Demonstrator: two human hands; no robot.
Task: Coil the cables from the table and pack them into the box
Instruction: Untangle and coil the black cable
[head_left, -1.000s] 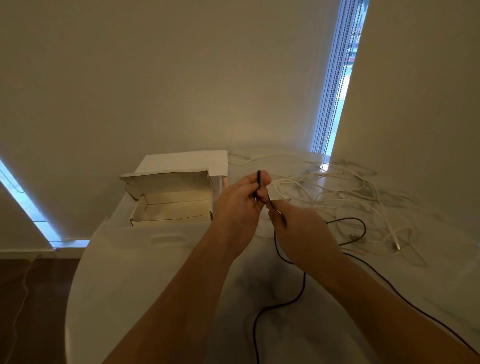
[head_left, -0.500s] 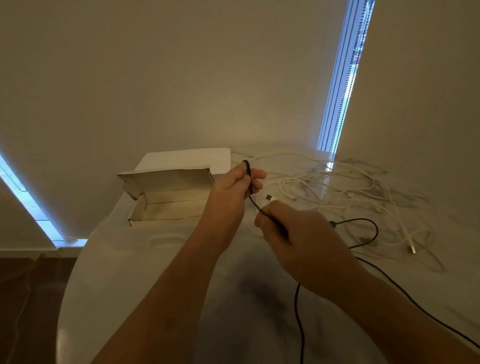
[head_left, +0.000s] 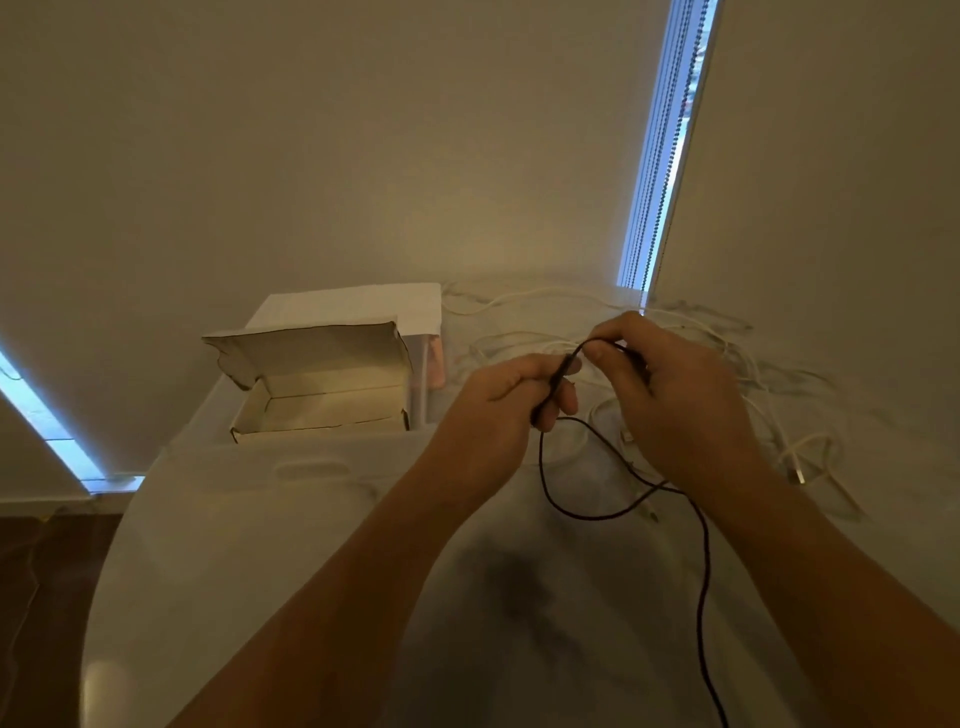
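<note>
A thin black cable (head_left: 702, 561) runs from the near table edge up to both hands. My left hand (head_left: 498, 405) grips its end, fingers curled round it. My right hand (head_left: 675, 395) pinches the same cable just beside the left, and a small loop hangs below the two hands. A tangle of white cables (head_left: 800, 447) lies on the table behind and right of my hands. The open cardboard box (head_left: 311, 410) stands at the back left, lid flap up, and its visible inside looks bare.
The round white table (head_left: 234, 545) has its curved edge at the left, with dark floor beyond. Walls close off the back. A bright window strip with a bead chain (head_left: 660, 182) stands at the back right.
My right hand has risen from lower on the cable up to the left hand. A loop of black cable now hangs beneath the two hands.
</note>
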